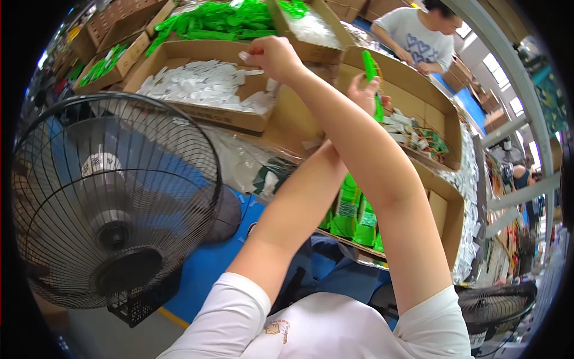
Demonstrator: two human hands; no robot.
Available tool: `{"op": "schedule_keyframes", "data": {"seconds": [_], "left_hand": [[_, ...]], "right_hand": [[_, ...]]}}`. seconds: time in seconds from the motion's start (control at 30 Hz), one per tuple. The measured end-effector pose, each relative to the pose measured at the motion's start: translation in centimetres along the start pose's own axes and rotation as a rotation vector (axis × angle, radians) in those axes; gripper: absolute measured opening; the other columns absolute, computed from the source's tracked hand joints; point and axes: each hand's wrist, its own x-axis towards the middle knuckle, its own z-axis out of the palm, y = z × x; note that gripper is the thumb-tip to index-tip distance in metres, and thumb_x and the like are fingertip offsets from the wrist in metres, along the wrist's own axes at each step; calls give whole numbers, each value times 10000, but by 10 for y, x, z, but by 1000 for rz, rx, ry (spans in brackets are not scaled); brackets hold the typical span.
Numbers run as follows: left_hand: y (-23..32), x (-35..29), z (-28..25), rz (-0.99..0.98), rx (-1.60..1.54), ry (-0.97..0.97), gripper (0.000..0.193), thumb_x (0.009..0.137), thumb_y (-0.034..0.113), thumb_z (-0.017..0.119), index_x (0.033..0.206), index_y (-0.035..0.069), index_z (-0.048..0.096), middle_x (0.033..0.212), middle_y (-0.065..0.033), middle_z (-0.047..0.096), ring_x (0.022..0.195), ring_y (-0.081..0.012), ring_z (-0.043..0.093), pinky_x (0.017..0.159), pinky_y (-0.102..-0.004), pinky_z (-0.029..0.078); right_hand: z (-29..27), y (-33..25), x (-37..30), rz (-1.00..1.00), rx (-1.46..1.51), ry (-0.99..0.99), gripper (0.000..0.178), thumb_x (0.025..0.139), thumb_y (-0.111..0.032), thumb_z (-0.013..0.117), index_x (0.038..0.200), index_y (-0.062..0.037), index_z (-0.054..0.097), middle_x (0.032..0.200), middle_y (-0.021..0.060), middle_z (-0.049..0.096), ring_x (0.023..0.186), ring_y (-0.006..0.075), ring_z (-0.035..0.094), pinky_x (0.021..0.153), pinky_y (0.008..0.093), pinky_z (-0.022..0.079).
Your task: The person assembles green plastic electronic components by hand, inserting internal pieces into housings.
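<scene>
My forearms cross, the right one above the left. My right hand [276, 57] is closed in a pinch on a small white plastic piece [244, 55], over the right end of a cardboard box [257, 123] of loose white pieces [191, 84]. Beyond the crossing, my left hand [362, 93] grips a long green plastic part [369, 66], held roughly upright. Part of that hand is hidden behind the right forearm. Just beside it, an open carton [442, 105] holds small white parts and wired green circuit boards [433, 143].
Green parts are heaped [221, 21] behind the white pieces. A caged fan [113, 203] stands close on the left. Green assemblies [359, 215] sit in a nearer carton [448, 206], partly under my forearms. Another person [418, 39] works at the far right, near a metal frame [514, 128].
</scene>
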Motion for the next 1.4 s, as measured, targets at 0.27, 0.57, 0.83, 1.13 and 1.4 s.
{"op": "schedule_keyframes", "data": {"seconds": [0.27, 0.57, 0.83, 1.13, 1.4], "left_hand": [[2, 1, -4, -61, -15, -165, 229, 1003, 273, 517, 1164, 110, 517, 819, -88, 594, 649, -183, 588, 562, -367, 515], [14, -17, 6, 32, 222, -163, 390, 982, 213, 559, 1360, 164, 478, 869, -75, 584, 627, -171, 577, 551, -347, 517], [14, -14, 4, 142, 367, -129, 479, 968, 201, 592, 1426, 193, 449, 935, -1, 599, 724, -117, 595, 554, -288, 501], [11, -13, 7, 126, 434, -243, 476, 978, 183, 576, 1434, 164, 440, 1001, -17, 640, 734, -107, 612, 515, -263, 484], [7, -17, 11, 178, 456, -257, 557, 955, 160, 621, 1460, 75, 402, 779, 33, 612, 667, -41, 560, 566, -212, 451]], "right_hand": [[-177, 28, -83, -174, 450, 372, 277, 782, -5, 685, 1058, 13, 705, 1079, 60, 715, 964, 139, 654, 887, 255, 493], [-203, 88, -182, 282, 794, 503, 290, 828, -35, 718, 1094, 51, 644, 980, 107, 694, 885, 139, 650, 854, 253, 504], [-190, 95, -196, 259, 909, 301, 189, 886, -67, 673, 1045, 11, 611, 830, 84, 674, 720, 123, 643, 678, 253, 554], [-194, 102, -196, 149, 745, 238, 205, 873, -54, 672, 1051, 43, 642, 821, 63, 665, 720, 101, 612, 684, 240, 517], [-187, 96, -194, 151, 607, 324, 208, 855, -46, 676, 1034, 56, 653, 747, 35, 631, 664, 88, 577, 629, 244, 496]]}}
